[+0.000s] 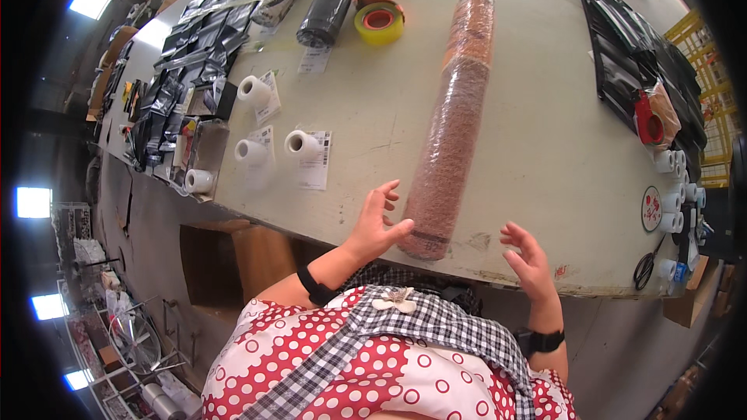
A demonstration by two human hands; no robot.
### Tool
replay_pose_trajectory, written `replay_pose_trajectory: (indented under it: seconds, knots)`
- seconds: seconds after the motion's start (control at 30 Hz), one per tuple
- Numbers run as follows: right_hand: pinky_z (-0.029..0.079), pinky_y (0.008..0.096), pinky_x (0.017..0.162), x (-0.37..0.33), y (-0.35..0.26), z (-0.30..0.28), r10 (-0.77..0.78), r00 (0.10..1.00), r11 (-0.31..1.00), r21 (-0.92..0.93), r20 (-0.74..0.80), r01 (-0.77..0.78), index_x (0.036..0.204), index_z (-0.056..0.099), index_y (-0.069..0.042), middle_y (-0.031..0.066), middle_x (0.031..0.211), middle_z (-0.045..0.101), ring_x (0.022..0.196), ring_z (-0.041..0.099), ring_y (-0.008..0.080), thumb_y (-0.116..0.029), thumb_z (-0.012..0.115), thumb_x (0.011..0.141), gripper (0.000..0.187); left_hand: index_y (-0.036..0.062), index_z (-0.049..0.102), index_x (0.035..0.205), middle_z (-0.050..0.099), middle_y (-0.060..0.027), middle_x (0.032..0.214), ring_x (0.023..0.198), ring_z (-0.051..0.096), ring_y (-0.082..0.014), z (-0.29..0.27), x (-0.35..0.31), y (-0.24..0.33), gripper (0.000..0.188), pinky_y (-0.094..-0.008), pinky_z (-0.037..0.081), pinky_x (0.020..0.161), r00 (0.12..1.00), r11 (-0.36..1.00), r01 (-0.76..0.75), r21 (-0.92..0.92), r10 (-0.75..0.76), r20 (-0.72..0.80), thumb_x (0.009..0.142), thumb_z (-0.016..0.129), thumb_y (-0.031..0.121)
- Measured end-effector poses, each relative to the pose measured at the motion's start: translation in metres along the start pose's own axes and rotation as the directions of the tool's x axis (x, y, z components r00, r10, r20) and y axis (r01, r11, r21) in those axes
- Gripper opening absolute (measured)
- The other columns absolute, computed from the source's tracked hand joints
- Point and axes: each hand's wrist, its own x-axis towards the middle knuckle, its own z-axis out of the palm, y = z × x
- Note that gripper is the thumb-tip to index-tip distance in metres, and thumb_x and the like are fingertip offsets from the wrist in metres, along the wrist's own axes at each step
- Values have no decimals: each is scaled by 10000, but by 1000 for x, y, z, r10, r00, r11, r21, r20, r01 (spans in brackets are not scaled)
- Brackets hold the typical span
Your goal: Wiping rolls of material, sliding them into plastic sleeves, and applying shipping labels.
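Note:
A long roll of reddish-brown, carpet-like material (449, 136), wrapped in clear film, lies lengthwise on the pale table with its near end by the front edge. My left hand (378, 222) is at the left of that near end, fingers apart and holding nothing; whether the thumb touches the roll I cannot tell. On the roll's other side my right hand (530, 260) is raised near the table edge, fingers parted and nothing in them. Left of the roll stand small white film rolls (303, 146) on printed labels. Farther back lies a yellow tape roll in a red dispenser (379, 19).
Black plastic bags (194, 47) cover the left part of the table; more black packaging (634, 54) lies at the right with a red tape dispenser (648, 118). Black-handled scissors (644, 271) and several white rolls (671, 202) line the right edge. A cardboard box (241, 260) stands below the table.

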Motion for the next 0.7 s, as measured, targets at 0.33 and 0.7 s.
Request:
replay_pose_trajectory:
  seconds: [0.33,0.7]
  knots:
    - [511,292,787,67,-15,126,-11,999,1000,-12,37,11,1321,320,-55,76,1191,422,998,500,162,-114,787,712,770,-36,261,1386,433,-247,1208,1135,458,-359,-40,-13,-7,1024,-417,393,973,967,1000,-29,-4,30,252,624,806,377]
    - [467,231,719,92,-19,141,-31,997,996,-77,69,36,1227,370,-116,2,991,421,816,479,87,-93,797,681,695,-10,334,1357,459,-232,1226,1168,436,-360,-54,-10,-22,973,-433,340,1014,967,996,2,-90,21,252,585,792,368]
